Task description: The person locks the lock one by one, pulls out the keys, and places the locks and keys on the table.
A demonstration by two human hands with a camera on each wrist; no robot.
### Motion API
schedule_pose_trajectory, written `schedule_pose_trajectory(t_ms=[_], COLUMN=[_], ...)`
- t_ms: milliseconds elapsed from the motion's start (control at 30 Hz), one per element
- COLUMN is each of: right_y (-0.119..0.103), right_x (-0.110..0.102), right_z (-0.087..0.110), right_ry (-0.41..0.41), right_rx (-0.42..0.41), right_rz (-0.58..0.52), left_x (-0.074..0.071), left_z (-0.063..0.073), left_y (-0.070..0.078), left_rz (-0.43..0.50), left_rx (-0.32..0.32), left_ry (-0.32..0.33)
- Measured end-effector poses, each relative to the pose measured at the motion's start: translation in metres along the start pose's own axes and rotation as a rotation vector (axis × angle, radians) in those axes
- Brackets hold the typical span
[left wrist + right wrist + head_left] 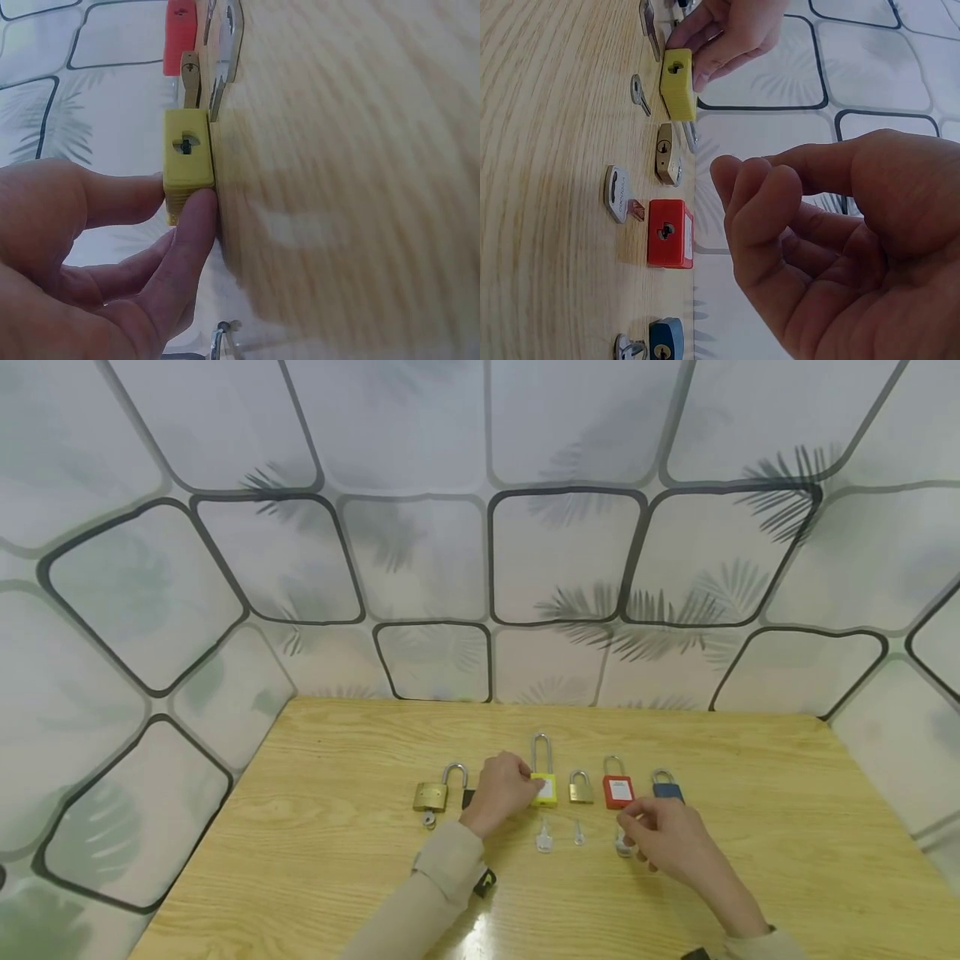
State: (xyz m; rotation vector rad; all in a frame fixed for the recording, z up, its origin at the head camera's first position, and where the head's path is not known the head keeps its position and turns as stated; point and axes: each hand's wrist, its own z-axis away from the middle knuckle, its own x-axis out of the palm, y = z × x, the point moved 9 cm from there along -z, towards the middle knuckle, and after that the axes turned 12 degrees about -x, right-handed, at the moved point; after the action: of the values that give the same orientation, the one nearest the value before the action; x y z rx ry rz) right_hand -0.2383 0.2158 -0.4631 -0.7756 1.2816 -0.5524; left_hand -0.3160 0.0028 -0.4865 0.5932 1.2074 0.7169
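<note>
My left hand [501, 787] pinches a yellow padlock [187, 150] by its side, between thumb and fingers. The padlock stands with its long shackle pointing toward the wall and its keyhole facing me. Over the table in front of a red padlock [667, 232] is my right hand [667, 839], its fingers loosely bent toward the thumb and nothing visible between them. A key with a large pale head [616, 195] lies before the red padlock, partly hidden by the right hand in the head view. Between the yellow and red padlocks is a small brass padlock [581, 792].
To the right is a blue padlock [667, 790] with keys [628, 347] before it. A larger brass padlock [430, 797] and a mostly hidden black one [468, 797] stand left. Keys lie before the yellow [543, 839] and small brass padlocks. A black object [485, 882] shows beside my left sleeve.
</note>
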Motion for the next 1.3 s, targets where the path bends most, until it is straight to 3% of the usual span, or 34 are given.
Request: schedule_pose_trajectory(t_ms=[167, 400, 633, 733, 867, 967, 1167, 1300], right_y=[0.002, 0.003, 0.006, 0.007, 0.007, 0.007, 0.006, 0.006], right_x=[0.002, 0.005, 0.003, 0.003, 0.002, 0.002, 0.004, 0.003], right_z=[0.001, 0.002, 0.003, 0.005, 0.005, 0.005, 0.007, 0.009], right_ry=[-0.001, -0.003, -0.005, -0.008, -0.011, -0.010, -0.010, -0.004], right_rx=[-0.002, -0.012, -0.004, -0.014, -0.019, -0.022, -0.023, -0.015], right_rz=[-0.008, -0.011, 0.016, 0.026, 0.040, 0.042, 0.037, 0.039], left_x=[-0.002, -0.005, -0.043, -0.054, -0.058, -0.058, -0.051, -0.047], left_z=[0.000, 0.000, 0.012, 0.020, 0.029, 0.034, 0.043, 0.045], left_y=[-0.001, -0.005, -0.014, -0.022, -0.025, -0.023, -0.025, -0.021], left_rz=[-0.018, -0.017, -0.083, -0.137, -0.223, -0.320, -0.604, -0.622], left_rx=[0.003, -0.026, -0.002, 0.010, 0.073, 0.108, 0.046, 0.017], left_ry=[0.039, 0.027, 0.106, 0.105, 0.096, 0.148, 0.297, 0.336])
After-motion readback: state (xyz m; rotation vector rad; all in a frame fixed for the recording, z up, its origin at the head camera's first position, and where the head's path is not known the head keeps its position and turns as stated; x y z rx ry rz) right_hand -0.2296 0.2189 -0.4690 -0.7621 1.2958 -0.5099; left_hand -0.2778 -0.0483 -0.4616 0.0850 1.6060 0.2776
